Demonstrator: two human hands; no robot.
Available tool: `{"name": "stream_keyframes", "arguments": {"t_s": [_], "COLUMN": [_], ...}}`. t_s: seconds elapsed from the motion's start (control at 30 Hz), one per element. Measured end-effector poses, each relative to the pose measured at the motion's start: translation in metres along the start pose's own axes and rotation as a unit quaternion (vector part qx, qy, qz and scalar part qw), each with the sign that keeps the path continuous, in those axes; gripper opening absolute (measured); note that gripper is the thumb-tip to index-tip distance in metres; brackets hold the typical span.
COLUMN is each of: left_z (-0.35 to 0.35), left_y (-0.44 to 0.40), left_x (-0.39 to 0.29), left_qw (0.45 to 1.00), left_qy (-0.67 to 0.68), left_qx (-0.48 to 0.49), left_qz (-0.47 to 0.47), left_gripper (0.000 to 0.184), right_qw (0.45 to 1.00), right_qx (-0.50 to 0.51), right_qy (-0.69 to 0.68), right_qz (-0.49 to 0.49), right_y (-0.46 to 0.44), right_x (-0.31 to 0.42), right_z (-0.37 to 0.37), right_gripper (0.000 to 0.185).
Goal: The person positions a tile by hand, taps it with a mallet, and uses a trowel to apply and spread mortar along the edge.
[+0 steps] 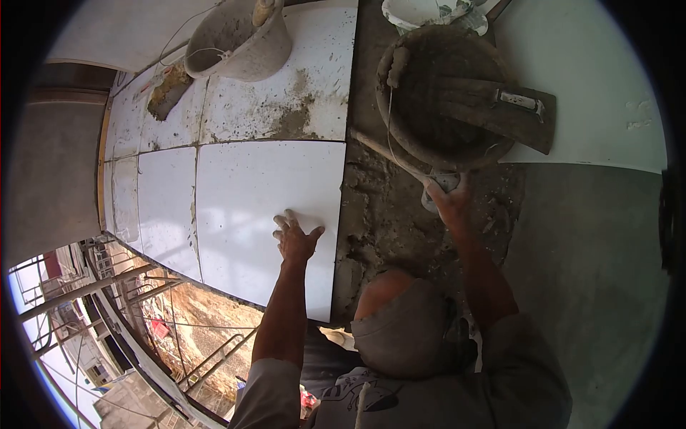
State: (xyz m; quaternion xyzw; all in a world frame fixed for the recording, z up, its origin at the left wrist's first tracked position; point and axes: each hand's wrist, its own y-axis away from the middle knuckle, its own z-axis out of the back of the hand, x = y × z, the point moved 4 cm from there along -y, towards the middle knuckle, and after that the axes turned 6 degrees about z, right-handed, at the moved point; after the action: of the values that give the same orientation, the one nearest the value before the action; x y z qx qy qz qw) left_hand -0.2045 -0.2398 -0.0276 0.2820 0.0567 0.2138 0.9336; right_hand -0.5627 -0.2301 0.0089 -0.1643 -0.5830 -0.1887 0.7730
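My left hand [296, 239] lies on a large white tile [243, 186], its fingers spread and nothing held. At the lower rim of a round mortar basin [389, 136], my right hand [450, 200] is closed around the end of a tool with a long thin wooden handle [389, 154]. The tool's greyish end is partly hidden by the fingers. Under the tool and beside the tile's right edge is rough wet mortar [382, 222]. A wide trowel [525, 118] lies across the basin.
A grey bucket [250, 50] stands on splattered tiles at the upper left, beside a dirty sponge-like piece [169, 91]. Behind the basin is a white bucket [421, 13]. A person's capped head [400, 329] shows at the bottom. Metal scaffolding [153, 289] is beyond the tile edge, lower left.
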Motion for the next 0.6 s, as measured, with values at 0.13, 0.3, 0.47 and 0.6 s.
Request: {"name": "stream_keyframes", "arguments": {"t_s": [0.13,0.3,0.47,0.6], "left_z": [0.005,0.007,0.009,-0.001], "left_y": [-0.003,-0.002,0.002,0.001], "left_x": [0.001,0.006,0.005,0.013], "left_qw": [1.000,0.999,0.999,0.999], "left_qy": [0.007,0.020,0.038,0.031], "left_qx": [0.017,0.024,0.019,0.010], "left_qz": [-0.007,-0.016,-0.026,-0.015], "left_gripper": [0.101,0.099,0.097,0.096], "right_qw": [0.999,0.998,0.999,1.000], "right_qx": [0.007,-0.040,-0.025,-0.002], "right_qy": [-0.036,-0.036,0.021,0.002], "right_qz": [0.010,-0.045,-0.037,-0.008], "right_y": [0.011,0.019,0.017,0.013], "right_x": [0.000,0.005,-0.013,0.008], "right_z": [0.001,0.022,0.010,0.003], "right_gripper": [0.054,0.050,0.050,0.052]}}
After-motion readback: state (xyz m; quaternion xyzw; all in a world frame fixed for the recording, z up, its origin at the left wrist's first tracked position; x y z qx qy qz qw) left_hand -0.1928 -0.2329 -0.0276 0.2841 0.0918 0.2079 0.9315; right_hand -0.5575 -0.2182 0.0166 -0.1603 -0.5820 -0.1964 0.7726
